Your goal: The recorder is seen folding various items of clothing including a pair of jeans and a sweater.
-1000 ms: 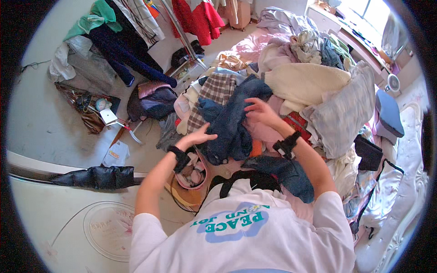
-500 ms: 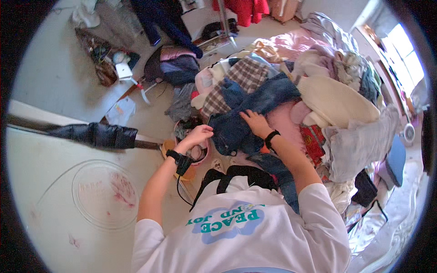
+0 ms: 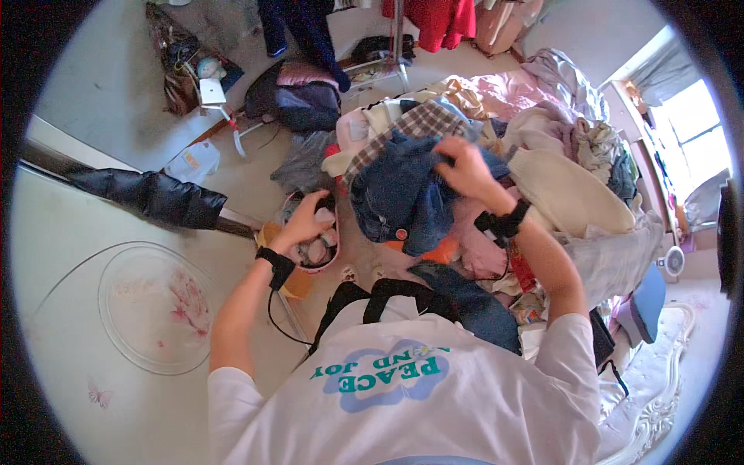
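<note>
A dark blue denim garment (image 3: 403,186) lies bunched at the front of a large heap of clothes. My right hand (image 3: 465,172) is at its upper right side, slightly blurred, with curled fingers closed on the cloth. To the left, my left hand (image 3: 304,225) hovers over a pink-rimmed basket (image 3: 335,256) holding small pieces of clothing. Its thumb and fingers are apart, and I see nothing in them. A brown checked cloth (image 3: 430,120) lies behind the denim. Closer to me is a second dark blue denim piece (image 3: 469,302).
A cream knit sweater (image 3: 573,194) and a sheer grey-white cloth (image 3: 612,252) lie on the heap's right. At left, a black puffy garment (image 3: 155,198) hangs along the edge of a white panel (image 3: 101,325). Clothes hang from a rack (image 3: 398,39) at the back.
The right part of the denim has been folded leftward into a bunch, showing more checked cloth. My right hand has moved up and right; my left hand has left the denim for the basket.
</note>
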Motion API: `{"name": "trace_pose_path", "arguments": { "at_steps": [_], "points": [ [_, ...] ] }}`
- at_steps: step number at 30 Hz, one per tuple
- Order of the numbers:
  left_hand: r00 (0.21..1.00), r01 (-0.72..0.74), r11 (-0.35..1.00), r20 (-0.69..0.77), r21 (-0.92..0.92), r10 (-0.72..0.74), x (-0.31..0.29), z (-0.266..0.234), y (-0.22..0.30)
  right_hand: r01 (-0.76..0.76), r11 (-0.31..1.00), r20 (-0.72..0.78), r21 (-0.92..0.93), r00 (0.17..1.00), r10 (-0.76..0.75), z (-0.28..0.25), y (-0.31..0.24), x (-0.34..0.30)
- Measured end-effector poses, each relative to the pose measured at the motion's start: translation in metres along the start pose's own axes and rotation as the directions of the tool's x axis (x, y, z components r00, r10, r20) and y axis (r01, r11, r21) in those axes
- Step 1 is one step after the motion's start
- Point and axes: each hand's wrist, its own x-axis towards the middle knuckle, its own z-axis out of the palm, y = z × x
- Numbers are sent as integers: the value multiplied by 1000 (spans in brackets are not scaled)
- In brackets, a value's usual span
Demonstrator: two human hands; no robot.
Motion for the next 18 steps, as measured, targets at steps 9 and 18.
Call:
{"name": "trace_pose_path", "arguments": {
  "at_steps": [9, 18],
  "points": [
    [807, -586, 797, -184, -146, 560, 106, -76, 97, -12, 897, -180, 442, 978, 102, -172, -93, 53],
    [868, -497, 729, -274, -471, 414, 136, -171, 245, 64, 508, -210, 859, 949, 236, -287, -60, 70]
  ]
}}
